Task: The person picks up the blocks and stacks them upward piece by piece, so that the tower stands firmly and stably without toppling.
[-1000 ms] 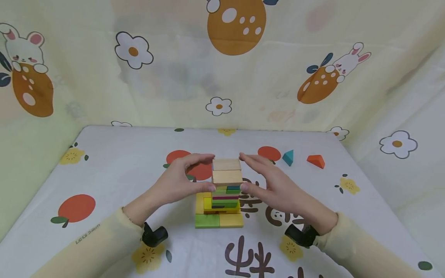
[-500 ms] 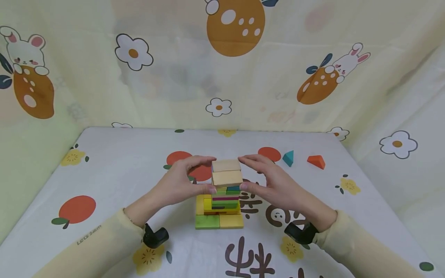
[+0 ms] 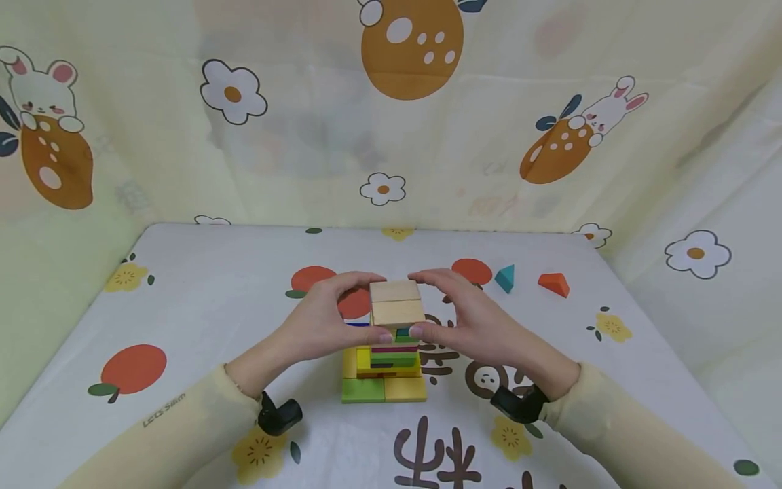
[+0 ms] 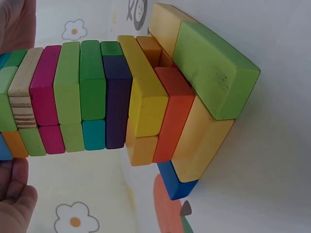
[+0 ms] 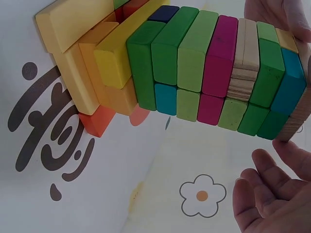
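A tower of coloured wooden blocks [image 3: 394, 357] stands on the table, with two plain wooden blocks [image 3: 397, 313] lying side by side on top. My left hand [image 3: 320, 317] and right hand [image 3: 473, 316] pinch these top blocks from either side, thumbs at the near edge and index fingers at the far edge. In the left wrist view, green, pink and yellow layers rise from a wider base with a light green block [image 4: 214, 73]. The right wrist view shows my right hand's fingers [image 5: 265, 184] by the tower's top, one fingertip at a plywood corner.
Behind the tower to the right lie a blue triangular block [image 3: 505, 278] and an orange block [image 3: 554, 284]. A printed cloth covers the table [image 3: 214, 305], and a patterned curtain [image 3: 293, 149] hangs behind and at the sides.
Both hands have moved inward, thumbs and index fingers now reaching further over the top blocks' near and far edges. The tower stays in place.
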`<state>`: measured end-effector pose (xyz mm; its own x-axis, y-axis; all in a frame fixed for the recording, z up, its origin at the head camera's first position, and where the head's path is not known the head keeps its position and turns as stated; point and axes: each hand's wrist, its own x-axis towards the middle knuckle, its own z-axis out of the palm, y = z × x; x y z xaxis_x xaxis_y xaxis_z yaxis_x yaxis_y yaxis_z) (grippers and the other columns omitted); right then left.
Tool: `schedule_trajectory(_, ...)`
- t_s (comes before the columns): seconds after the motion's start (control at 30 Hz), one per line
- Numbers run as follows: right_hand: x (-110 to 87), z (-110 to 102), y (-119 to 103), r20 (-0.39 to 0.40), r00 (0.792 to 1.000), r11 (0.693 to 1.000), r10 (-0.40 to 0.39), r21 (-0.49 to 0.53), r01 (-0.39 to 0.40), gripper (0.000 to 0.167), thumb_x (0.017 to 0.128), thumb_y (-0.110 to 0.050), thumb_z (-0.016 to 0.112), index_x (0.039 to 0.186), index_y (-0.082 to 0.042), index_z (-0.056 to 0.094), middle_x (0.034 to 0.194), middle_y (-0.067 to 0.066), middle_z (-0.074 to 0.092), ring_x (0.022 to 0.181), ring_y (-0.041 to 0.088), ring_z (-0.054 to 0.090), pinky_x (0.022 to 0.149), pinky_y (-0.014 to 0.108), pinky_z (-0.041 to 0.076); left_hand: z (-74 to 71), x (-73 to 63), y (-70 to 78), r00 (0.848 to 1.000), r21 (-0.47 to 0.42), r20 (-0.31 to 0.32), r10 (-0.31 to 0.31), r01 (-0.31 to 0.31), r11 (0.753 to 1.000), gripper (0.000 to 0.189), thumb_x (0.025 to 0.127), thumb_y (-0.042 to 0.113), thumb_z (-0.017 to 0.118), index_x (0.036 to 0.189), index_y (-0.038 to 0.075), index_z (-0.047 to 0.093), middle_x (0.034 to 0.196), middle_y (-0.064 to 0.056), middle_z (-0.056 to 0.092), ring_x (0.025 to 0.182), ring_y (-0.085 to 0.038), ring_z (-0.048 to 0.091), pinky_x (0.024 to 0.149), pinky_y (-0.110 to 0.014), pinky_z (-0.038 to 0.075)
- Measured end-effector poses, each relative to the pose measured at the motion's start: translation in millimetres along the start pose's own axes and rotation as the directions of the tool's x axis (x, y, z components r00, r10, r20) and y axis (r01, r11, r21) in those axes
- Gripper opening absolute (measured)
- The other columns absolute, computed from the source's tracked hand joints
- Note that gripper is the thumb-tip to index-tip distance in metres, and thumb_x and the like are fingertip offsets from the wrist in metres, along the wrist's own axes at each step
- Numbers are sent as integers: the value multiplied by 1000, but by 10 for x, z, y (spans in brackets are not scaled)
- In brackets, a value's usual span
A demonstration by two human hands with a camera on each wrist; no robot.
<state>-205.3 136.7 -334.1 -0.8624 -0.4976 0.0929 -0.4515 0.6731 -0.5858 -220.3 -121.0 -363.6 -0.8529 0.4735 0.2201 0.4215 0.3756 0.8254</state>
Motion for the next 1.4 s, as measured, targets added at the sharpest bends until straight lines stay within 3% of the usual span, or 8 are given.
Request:
schedule_trajectory(0.53, -3, 4, 2, -28, 1000, 1000, -10, -2, 10, 71, 85, -32, 84, 144, -12, 50, 148, 7, 52, 128, 28, 50, 105, 52, 48, 29, 28, 26, 1000, 2, 10, 12, -12, 1000, 65, 78, 30, 90, 135, 13, 62, 132, 1, 69, 131, -24, 60, 112, -52, 47)
schedule_trajectory(1.0, 17, 7, 2, -8, 1000, 1000, -10, -14, 10, 71, 87, -35, 82, 146, -12, 49, 150, 8, 50, 130, 30, 50, 105, 56, 49, 60, 42, 24, 1000, 18, 12, 5, -5, 1000, 71, 79, 32, 88, 140, 13, 58, 137, -2, 66, 132, -26, 59, 111, -52, 47)
schedule_trajectory(1.4, -6, -61, 66, 18, 1000, 1000, -10, 11, 10, 72, 92, -35, 77, 151, -13, 43, 154, 8, 47, 133, 32, 48, 106, 56, 47, 109, 61, 49, 1000, 11, -13, 7, -7, 1000, 61, 80, 30, 88, 132, 12, 63, 130, -2, 69, 130, -26, 61, 110, -53, 48)
